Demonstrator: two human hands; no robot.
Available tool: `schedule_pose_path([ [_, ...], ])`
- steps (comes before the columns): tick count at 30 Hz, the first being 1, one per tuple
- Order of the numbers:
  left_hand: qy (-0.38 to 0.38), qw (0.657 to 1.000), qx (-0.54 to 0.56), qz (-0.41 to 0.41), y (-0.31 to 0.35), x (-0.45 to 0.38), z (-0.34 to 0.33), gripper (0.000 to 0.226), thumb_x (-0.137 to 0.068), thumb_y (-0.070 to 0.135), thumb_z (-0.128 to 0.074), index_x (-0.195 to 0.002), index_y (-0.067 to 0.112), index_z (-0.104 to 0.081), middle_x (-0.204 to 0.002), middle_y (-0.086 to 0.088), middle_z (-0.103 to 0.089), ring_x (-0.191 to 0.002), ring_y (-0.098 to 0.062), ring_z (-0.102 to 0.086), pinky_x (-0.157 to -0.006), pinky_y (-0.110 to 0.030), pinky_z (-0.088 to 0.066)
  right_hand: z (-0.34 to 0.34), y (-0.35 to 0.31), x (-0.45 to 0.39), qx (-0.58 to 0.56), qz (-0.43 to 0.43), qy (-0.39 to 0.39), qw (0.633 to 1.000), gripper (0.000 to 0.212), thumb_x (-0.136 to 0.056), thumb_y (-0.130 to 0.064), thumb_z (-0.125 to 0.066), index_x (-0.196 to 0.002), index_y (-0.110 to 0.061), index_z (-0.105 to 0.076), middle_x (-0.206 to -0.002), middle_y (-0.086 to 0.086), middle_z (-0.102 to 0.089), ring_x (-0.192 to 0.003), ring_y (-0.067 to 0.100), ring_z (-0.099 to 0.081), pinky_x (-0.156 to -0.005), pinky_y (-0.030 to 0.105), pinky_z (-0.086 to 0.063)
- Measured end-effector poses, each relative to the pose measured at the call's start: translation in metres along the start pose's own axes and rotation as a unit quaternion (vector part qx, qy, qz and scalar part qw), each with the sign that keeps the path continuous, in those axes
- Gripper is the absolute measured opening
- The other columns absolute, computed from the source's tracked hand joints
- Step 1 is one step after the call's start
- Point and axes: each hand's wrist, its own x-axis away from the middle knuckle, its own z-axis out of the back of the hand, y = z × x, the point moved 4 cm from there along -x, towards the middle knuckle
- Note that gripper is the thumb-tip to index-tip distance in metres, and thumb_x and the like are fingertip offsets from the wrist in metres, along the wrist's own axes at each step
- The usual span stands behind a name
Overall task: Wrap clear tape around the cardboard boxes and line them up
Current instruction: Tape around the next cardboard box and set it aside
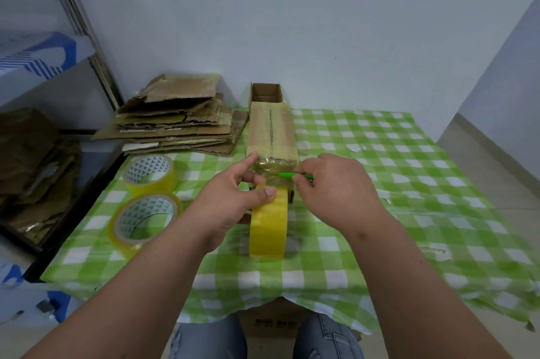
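Cardboard boxes first: the long brown taped cardboard box [271,136] lies end-on to you at the middle of the green-and-white checked bench [409,183], with an open-topped small cardboard box [266,93] touching its far end, so a line looks begun. Your left hand [233,201] has its grip around the upright yellowish clear tape roll [268,222], thumb pressed on the band. Your right hand [330,189] pinches a thin green cutter [292,175] at the box's near end, so I judge this wrap is nearly finished. A stack of flattened cardboard [178,122] suggests boxes remain. Two spare tape rolls [149,204] sit left.
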Motion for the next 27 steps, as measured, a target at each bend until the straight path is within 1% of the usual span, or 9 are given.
schedule_pose_path([
  [6, -0.010, 1.000, -0.001, 0.000, 0.000, -0.002, 0.001, 0.074, -0.081, 0.017, -0.079, -0.143, 0.041, -0.046, -0.108, 0.006, -0.066, -0.089, -0.008, -0.062, -0.087, -0.033, -0.040, -0.007, 0.035, 0.008, -0.025, -0.068, -0.012, 0.997, 0.027, -0.097, -0.031, -0.048, -0.102, -0.022, -0.073, -0.091, -0.001, -0.067, -0.082, 0.021, -0.063, -0.081, 0.036, -0.049],
  [9, -0.010, 1.000, 0.006, -0.002, -0.002, -0.003, 0.000, 0.073, -0.081, 0.017, -0.079, -0.142, 0.043, -0.047, -0.108, 0.008, -0.066, -0.093, -0.010, -0.062, -0.088, -0.036, -0.041, -0.017, 0.050, 0.013, -0.074, -0.114, -0.006, 0.991, 0.026, -0.098, -0.029, -0.048, -0.107, -0.021, -0.070, -0.069, -0.009, -0.061, -0.066, 0.017, -0.058, -0.072, 0.033, -0.047],
  [12, -0.011, 1.000, 0.008, -0.004, -0.003, -0.003, 0.001, 0.073, -0.080, 0.018, -0.079, -0.140, 0.045, -0.048, -0.106, 0.010, -0.066, -0.097, -0.011, -0.062, -0.093, -0.039, -0.041, -0.038, 0.059, 0.014, -0.058, -0.146, -0.039, 0.987, 0.029, -0.101, -0.030, -0.041, -0.124, -0.022, -0.058, -0.067, -0.011, -0.053, -0.071, 0.019, -0.055, -0.084, 0.036, -0.041],
  [15, -0.013, 1.000, 0.007, -0.006, -0.003, -0.003, 0.002, 0.073, -0.080, 0.018, -0.079, -0.140, 0.045, -0.047, -0.105, 0.010, -0.067, -0.097, -0.010, -0.063, -0.092, -0.038, -0.041, -0.057, 0.063, 0.016, -0.007, -0.168, -0.083, 0.982, 0.029, -0.101, -0.031, -0.035, -0.118, -0.025, -0.058, -0.090, -0.008, -0.062, -0.088, 0.019, -0.057, -0.094, 0.040, -0.027],
  [17, -0.016, 1.000, 0.004, -0.007, -0.003, -0.003, 0.002, 0.073, -0.080, 0.016, -0.079, -0.140, 0.045, -0.047, -0.104, 0.010, -0.067, -0.094, -0.008, -0.063, -0.088, -0.035, -0.041, -0.059, 0.061, 0.013, -0.016, -0.175, -0.058, 0.983, 0.031, -0.101, -0.037, -0.038, -0.119, -0.030, -0.062, -0.120, -0.006, -0.059, -0.110, 0.019, -0.054, -0.101, 0.044, -0.024],
  [19, -0.018, 1.000, 0.007, -0.007, -0.003, -0.004, 0.002, 0.074, -0.080, 0.015, -0.079, -0.140, 0.044, -0.048, -0.105, 0.007, -0.066, -0.089, -0.009, -0.065, -0.084, -0.034, -0.045, -0.053, 0.053, 0.006, -0.096, -0.171, -0.005, 0.981, 0.037, -0.100, -0.046, -0.042, -0.130, -0.032, -0.057, -0.136, -0.006, -0.052, -0.124, 0.018, -0.050, -0.108, 0.046, -0.024],
  [22, -0.019, 1.000, 0.010, -0.004, -0.002, -0.006, 0.002, 0.075, -0.079, 0.014, -0.079, -0.140, 0.044, -0.049, -0.105, 0.004, -0.065, -0.082, -0.011, -0.066, -0.075, -0.035, -0.051, -0.040, 0.031, -0.010, -0.216, -0.105, 0.049, 0.970, 0.054, -0.095, -0.058, -0.045, -0.143, -0.035, -0.043, -0.143, -0.006, -0.047, -0.128, 0.016, -0.049, -0.111, 0.050, -0.032],
  [24, -0.022, 1.000, 0.010, -0.007, -0.001, -0.006, 0.002, 0.073, -0.080, 0.012, -0.078, -0.139, 0.043, -0.049, -0.103, 0.003, -0.064, -0.076, -0.008, -0.066, -0.066, -0.028, -0.052, -0.037, 0.018, -0.021, -0.222, -0.072, 0.029, 0.972, 0.060, -0.092, -0.064, -0.046, -0.147, -0.040, -0.036, -0.145, -0.008, -0.044, -0.131, 0.014, -0.045, -0.112, 0.048, -0.029],
  [27, -0.027, 1.000, 0.012, -0.010, 0.000, -0.006, 0.002, 0.072, -0.081, 0.011, -0.077, -0.139, 0.043, -0.048, -0.098, 0.004, -0.062, -0.071, -0.004, -0.064, -0.061, -0.022, -0.051, -0.039, 0.011, -0.034, -0.193, -0.081, -0.004, 0.978, 0.058, -0.090, -0.066, -0.050, -0.143, -0.044, -0.041, -0.139, -0.008, -0.046, -0.126, 0.014, -0.049, -0.110, 0.041, -0.024],
])
